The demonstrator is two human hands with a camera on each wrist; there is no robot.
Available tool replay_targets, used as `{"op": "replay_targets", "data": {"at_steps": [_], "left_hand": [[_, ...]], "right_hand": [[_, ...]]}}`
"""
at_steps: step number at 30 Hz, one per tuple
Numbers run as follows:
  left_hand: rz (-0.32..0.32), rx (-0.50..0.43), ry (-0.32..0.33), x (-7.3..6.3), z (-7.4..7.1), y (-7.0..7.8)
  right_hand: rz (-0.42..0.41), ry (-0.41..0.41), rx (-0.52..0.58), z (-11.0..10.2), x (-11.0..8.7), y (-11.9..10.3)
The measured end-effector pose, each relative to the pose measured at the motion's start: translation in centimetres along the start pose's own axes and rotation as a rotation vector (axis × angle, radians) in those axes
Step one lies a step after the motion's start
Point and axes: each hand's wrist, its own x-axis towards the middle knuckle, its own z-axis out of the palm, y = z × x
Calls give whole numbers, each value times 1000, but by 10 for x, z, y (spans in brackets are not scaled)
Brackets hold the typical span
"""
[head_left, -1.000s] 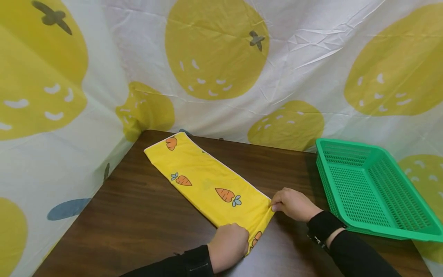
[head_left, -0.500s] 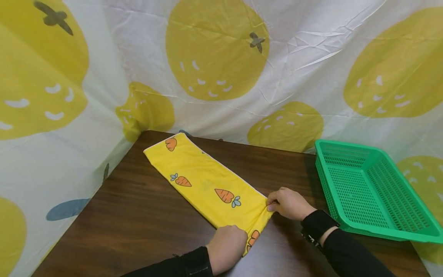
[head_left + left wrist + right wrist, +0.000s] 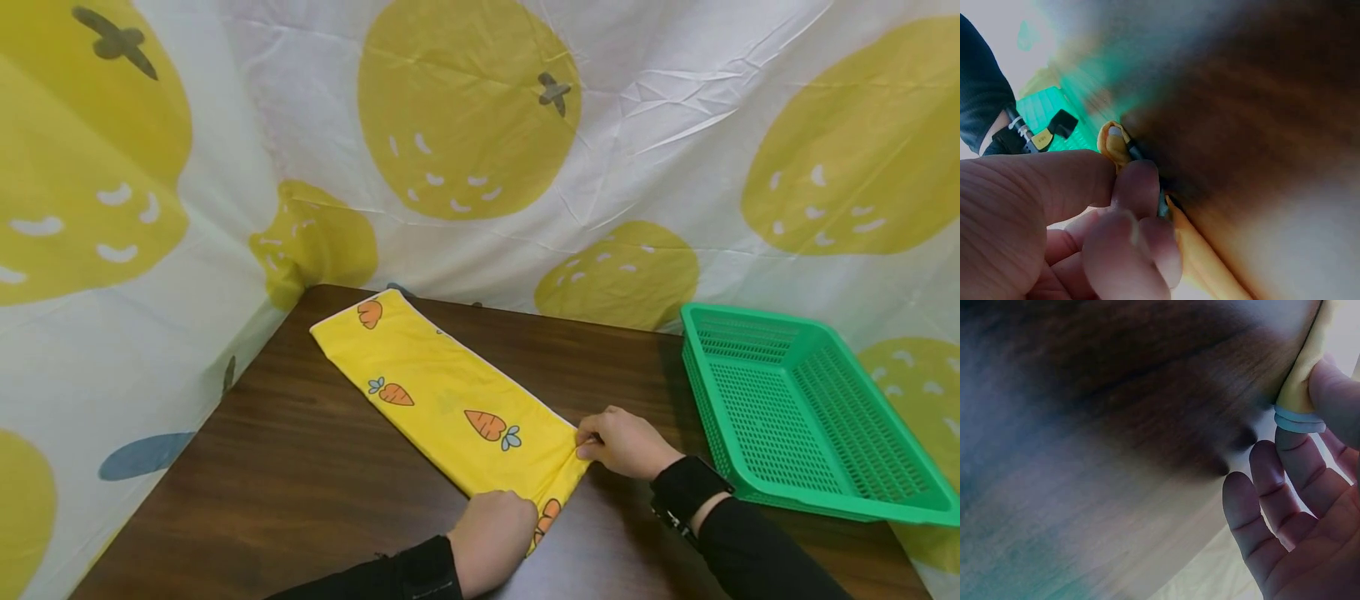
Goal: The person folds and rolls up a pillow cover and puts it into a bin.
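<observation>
A yellow carrot-print cloth (image 3: 442, 383), folded into a long strip with a white edge, lies slantwise on the brown table. My left hand (image 3: 495, 533) grips its near corner, fingers curled; the left wrist view has yellow fabric (image 3: 1194, 250) bunched at the fingertips. At the near right corner my right hand (image 3: 626, 442) pinches the cloth's white-edged side between thumb and fingers. In the right wrist view, the layered white hem (image 3: 1299, 420) sits between the thumb and a fingertip, the other fingers spread below. Creases run across the cloth between both hands.
A green plastic basket (image 3: 787, 417) with slatted sides stands on the right of the table (image 3: 300, 483). White curtains (image 3: 667, 158) with yellow fruit prints hang behind and to the left. A black band (image 3: 690, 492) is on the right wrist.
My right hand has shifted slightly left with the pinched corner, and the cloth's near end has drawn in a little. Both hands keep their hold; the last half second shows hardly any motion.
</observation>
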Motion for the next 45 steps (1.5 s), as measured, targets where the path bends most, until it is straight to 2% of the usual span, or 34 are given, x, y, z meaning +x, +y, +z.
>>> {"op": "replay_targets", "data": {"at_steps": [3,5,8,10,12,14,18,20,24,28,34,40,45], "left_hand": [[-12,22,-9,0,0,1],[2,56,0,0,-2,1],[60,123,20,-1,-3,1],[109,152,11,-1,-5,2],[139,164,-29,0,-5,2],[155,153,-85,1,-6,2],[157,92,-123,1,-10,2],[145,54,-143,2,-12,3],[119,50,-185,5,-13,9],[132,109,-167,6,-13,13],[175,206,-106,3,-11,18],[164,211,-95,3,-8,19],[134,169,-117,4,-6,18]], "right_hand": [[-29,12,0,0,0,1],[-46,19,-1,0,0,1],[-53,26,-6,0,0,1],[-57,29,-10,1,0,0],[-75,44,-19,1,-1,-1],[-115,69,-42,2,-1,-3],[-223,124,-115,4,-2,-4],[-261,130,-144,4,-3,-3],[-309,117,-178,2,-5,-1],[-358,122,-200,0,-9,0],[-404,156,-276,2,-11,0],[-447,236,-346,3,-11,-1],[-462,252,-374,5,-12,0]]}}
